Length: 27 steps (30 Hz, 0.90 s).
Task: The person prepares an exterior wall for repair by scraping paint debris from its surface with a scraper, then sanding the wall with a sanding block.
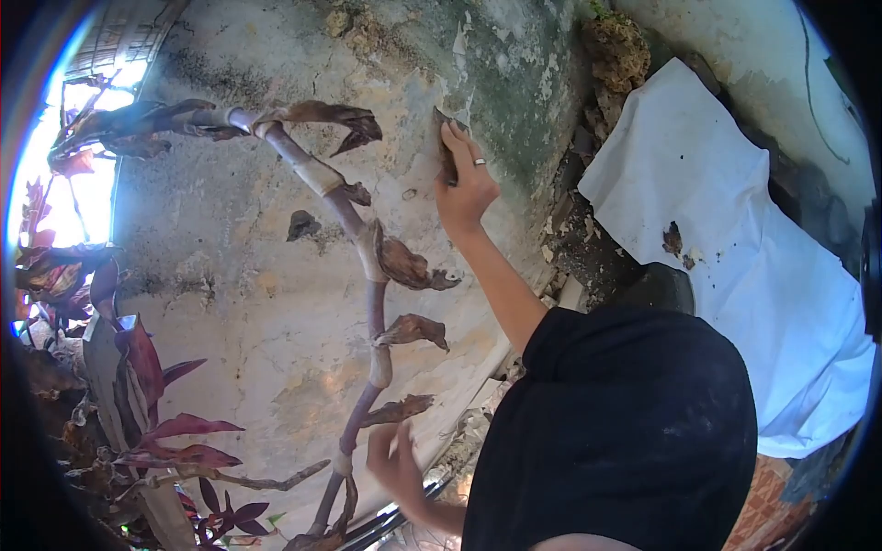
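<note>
My right hand [467,188], with a ring on one finger, is closed around a dark flat scraper-like piece [445,151]. Its edge lies against the peeling, stained wall [303,275]. My left hand [397,466] is beside the long plant stem [377,317], close under a dried brown leaf [397,410]. The fingers of this hand are apart and loosely bent, with nothing seen in them. The stem crosses in front of the wall and carries several withered leaves.
White cloth [707,202] with bits of debris spreads over the right side. Rubble [588,243] lies along the wall's base. Purple-leaved plants [188,441] crowd the lower left beside a bright opening. Reddish tile [772,496] shows at the lower right.
</note>
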### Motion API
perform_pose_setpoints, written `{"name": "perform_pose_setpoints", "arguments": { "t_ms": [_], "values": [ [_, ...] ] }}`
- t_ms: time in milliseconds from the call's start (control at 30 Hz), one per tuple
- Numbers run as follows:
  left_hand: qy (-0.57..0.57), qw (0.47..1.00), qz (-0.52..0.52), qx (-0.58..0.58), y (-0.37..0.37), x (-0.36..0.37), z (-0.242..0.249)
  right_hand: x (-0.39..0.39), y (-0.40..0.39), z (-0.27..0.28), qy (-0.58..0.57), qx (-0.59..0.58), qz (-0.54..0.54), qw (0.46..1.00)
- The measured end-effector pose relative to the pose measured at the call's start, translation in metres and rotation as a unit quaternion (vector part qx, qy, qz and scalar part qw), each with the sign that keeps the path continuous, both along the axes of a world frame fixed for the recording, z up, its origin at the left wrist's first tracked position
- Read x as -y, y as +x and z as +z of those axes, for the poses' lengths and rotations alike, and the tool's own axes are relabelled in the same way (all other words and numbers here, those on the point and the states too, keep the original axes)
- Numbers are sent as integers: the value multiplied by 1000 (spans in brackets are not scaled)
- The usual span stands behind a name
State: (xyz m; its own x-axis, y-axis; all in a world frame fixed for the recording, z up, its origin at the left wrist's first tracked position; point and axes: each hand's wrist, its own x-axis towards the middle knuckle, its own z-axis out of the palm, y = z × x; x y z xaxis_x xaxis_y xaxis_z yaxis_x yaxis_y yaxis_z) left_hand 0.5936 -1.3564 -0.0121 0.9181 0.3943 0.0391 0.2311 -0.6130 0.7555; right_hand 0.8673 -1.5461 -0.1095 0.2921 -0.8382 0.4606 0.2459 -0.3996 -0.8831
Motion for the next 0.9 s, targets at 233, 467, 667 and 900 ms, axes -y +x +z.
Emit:
{"name": "perform_pose_setpoints", "arguments": {
  "t_ms": [233,467,667,900],
  "values": [
    [366,909,-1,199,84,12,-50,7,3,0,-19,28,-18,999],
    [454,883,65,100,113,-22,-86,25,16,-21,-103,111,-28,988],
    [460,884,55,60,107,-6,-77,23,16,-22,-73,107,-1,992],
    [438,898,28,9,101,7,-63,11,10,0,-10,63,-19,998]
  ]
}}
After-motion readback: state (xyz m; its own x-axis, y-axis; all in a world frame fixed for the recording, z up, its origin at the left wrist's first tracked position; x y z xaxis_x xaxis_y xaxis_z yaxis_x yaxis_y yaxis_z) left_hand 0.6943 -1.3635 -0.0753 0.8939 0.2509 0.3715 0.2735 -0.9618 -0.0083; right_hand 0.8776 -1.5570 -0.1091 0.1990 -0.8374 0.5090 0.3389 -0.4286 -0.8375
